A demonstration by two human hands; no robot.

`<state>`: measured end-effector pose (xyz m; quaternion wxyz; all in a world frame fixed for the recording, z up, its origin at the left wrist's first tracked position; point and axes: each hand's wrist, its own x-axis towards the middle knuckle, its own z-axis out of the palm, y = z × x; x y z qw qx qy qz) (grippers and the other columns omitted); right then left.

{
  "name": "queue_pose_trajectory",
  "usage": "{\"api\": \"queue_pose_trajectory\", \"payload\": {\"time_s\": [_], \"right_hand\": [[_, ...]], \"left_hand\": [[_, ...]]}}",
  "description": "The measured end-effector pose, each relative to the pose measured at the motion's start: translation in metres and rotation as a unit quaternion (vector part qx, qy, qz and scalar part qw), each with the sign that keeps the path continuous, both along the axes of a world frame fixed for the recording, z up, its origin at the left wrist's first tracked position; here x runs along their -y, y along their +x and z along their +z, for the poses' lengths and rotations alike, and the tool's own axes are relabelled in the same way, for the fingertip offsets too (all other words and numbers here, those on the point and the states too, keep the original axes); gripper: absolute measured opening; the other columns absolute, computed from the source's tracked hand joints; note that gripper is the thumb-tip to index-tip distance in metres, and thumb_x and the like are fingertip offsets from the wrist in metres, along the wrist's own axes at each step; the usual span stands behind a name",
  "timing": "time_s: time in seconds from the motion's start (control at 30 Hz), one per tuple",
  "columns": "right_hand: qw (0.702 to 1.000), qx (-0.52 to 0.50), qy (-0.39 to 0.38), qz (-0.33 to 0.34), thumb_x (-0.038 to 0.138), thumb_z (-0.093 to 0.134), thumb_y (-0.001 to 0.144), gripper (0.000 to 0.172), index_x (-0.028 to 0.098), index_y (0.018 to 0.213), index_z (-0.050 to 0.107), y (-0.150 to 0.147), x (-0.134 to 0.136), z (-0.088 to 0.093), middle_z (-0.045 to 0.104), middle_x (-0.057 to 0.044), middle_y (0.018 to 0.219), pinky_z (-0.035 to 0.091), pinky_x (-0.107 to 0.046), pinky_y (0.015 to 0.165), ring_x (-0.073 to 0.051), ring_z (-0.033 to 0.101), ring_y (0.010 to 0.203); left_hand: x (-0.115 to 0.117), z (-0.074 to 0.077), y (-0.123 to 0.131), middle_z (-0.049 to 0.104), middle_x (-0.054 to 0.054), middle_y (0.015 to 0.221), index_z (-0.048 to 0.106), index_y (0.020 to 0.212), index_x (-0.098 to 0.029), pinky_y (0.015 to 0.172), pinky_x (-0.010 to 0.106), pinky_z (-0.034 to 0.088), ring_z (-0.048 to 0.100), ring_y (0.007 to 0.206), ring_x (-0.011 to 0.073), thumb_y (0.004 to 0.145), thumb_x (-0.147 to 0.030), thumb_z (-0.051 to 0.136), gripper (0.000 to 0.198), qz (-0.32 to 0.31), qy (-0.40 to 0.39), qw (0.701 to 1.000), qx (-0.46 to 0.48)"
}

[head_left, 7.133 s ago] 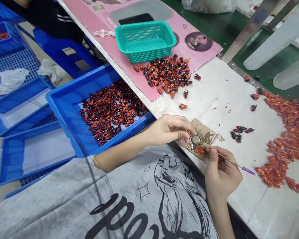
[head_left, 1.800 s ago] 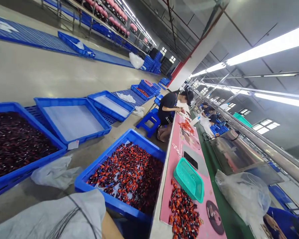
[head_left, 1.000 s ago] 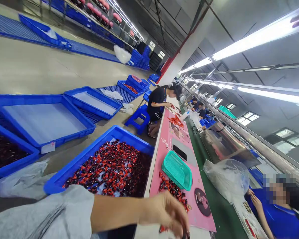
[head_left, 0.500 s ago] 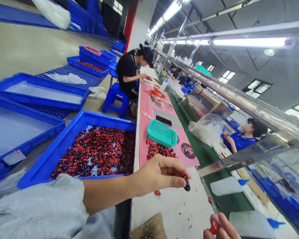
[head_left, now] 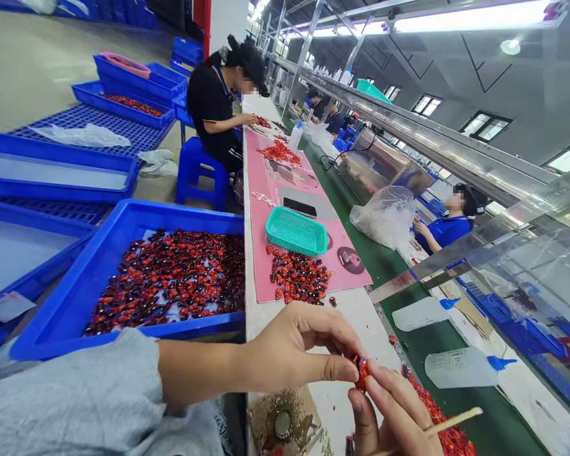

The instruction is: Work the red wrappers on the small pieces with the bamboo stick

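Observation:
Above the near end of the white bench, my left hand [head_left: 294, 351] pinches a small red and black piece [head_left: 361, 370] between thumb and fingers. My right hand [head_left: 394, 411] meets it from the lower right, its fingertips closed on the same piece. A thin wooden stick [head_left: 453, 422] pokes out from my right hand. Behind my hands, a pile of red and black pieces [head_left: 299, 278] lies on the pink mat [head_left: 261, 278], beside a green basket [head_left: 297, 231]. Bright red parts [head_left: 449, 437] are heaped right of my right hand.
A blue tray [head_left: 71, 285] of red and black pieces stands left of the bench. A stained block [head_left: 285, 421] lies near the front. Two bottles [head_left: 420, 313] are at the right. One person [head_left: 213, 114] sits farther along, another [head_left: 449, 228] across.
My right hand has come up and left to meet my left hand at the piece. The view has shifted, showing more of the stained block and the red heap.

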<state>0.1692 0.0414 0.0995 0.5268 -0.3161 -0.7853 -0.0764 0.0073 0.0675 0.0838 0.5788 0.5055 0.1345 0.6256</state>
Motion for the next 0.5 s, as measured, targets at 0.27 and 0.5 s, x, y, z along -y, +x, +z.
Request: {"api": "queue_pose_trajectory", "payload": {"time_s": [0.27, 0.5], "right_hand": [[0.998, 0.035, 0.030, -0.042, 0.009, 0.078, 0.082, 0.042, 0.021, 0.121, 0.069, -0.005, 0.009, -0.005, 0.076, -0.007, 0.099, 0.065, -0.034, 0.072, -0.023, 0.076, 0.085], [1.000, -0.014, 0.002, -0.010, 0.006, 0.073, 0.084, 0.032, 0.020, 0.113, 0.070, -0.017, 0.022, -0.011, 0.074, -0.007, 0.092, 0.063, -0.032, 0.064, -0.022, 0.074, 0.082]], "left_hand": [[0.008, -0.004, 0.007, 0.072, 0.004, 0.079, 0.078, 0.091, -0.014, 0.067, 0.020, 0.059, 0.069, 0.070, 0.0110, 0.078, -0.035, 0.085, 0.026, 0.008, -0.039, 0.998, 0.043], [0.004, 0.002, -0.012, 0.073, 0.008, 0.072, 0.072, 0.081, -0.012, 0.064, 0.018, 0.058, 0.071, 0.065, 0.0128, 0.084, -0.014, 0.076, 0.006, 0.135, 0.233, 0.961, -0.064]]}}
